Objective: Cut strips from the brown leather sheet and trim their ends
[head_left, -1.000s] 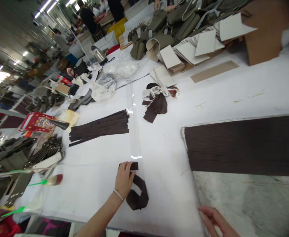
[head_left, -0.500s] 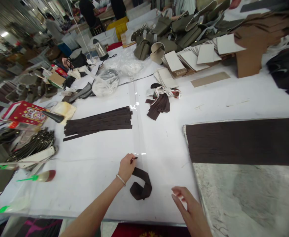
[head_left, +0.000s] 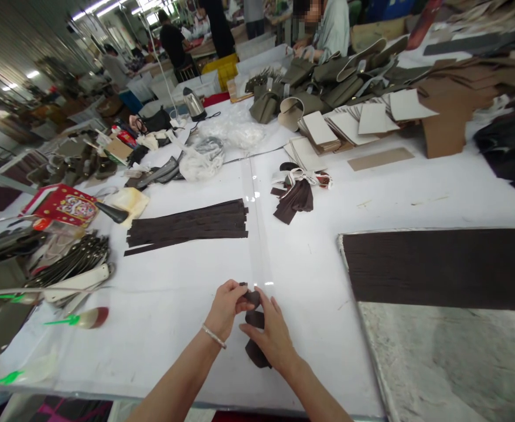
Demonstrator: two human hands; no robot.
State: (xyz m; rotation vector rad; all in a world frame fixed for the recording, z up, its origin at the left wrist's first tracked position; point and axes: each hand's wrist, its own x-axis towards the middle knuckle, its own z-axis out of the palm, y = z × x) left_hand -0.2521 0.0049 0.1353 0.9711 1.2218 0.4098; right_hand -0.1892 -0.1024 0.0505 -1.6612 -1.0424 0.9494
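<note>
My left hand (head_left: 228, 308) pinches one end of a dark brown strip (head_left: 254, 320) above the white table. My right hand (head_left: 275, 335) is curled round the same strip from the right, fingertips close to the left hand's and thumb lower down. The rest of the strip hangs in a loose curl below, partly hidden by the right hand. Beyond the hands lies a flat bundle of similar dark brown strips (head_left: 191, 224). To its right is a small heap of dark brown pieces (head_left: 296, 202) with white bands.
A pale slab (head_left: 450, 351) at right carries a wide dark brown sheet (head_left: 442, 266). Glue bottles with green nozzles (head_left: 88, 317) and a red box (head_left: 61, 204) stand at left. White cards (head_left: 323, 130) and olive bag parts (head_left: 301, 73) lie farther back, near a seated person (head_left: 331, 32).
My right hand has moved left and up from the bare table to the strip. The strip's curl is now partly covered. The view has tilted up slightly.
</note>
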